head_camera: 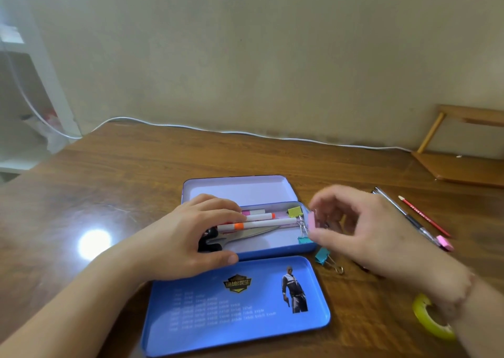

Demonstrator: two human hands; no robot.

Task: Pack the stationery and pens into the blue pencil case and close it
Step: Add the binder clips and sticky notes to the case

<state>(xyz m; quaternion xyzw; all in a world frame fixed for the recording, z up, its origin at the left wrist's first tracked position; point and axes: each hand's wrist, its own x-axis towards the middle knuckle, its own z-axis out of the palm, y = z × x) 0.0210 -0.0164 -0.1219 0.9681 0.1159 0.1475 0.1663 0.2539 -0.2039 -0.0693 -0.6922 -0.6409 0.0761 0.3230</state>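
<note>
The blue pencil case (272,252) lies open on the wooden tabletop (109,183), its long axis running left to right before you. One lid (237,189) stands tilted up at the far side; a second flap (234,303) lies flat toward you and carries a gold shield badge (236,283) with Chinese characters too small to read, a printed figure in a tracksuit (294,289), and faint rows of numbers that cannot be made out.

Inside the tray, the white markers (259,222) with orange and pink bands lie lengthwise, and scissors (245,235) with black handles at the left point their blades right. A yellow binder clip (294,211) and a teal binder clip (304,239) sit at the right end.

Your left hand (191,235) rests over the left end of the case — fingers extended across the marker ends, thumb against the near rim. Your right hand (368,229) pinches a pink binder clip (311,220) just above the right end of the tray.

Outside the case: another teal binder clip (323,256) just beside its right corner, a black pen (403,215) and red pencil (422,215) lying diagonally, a pink eraser (444,243), and a yellow tape roll (428,319).
</note>
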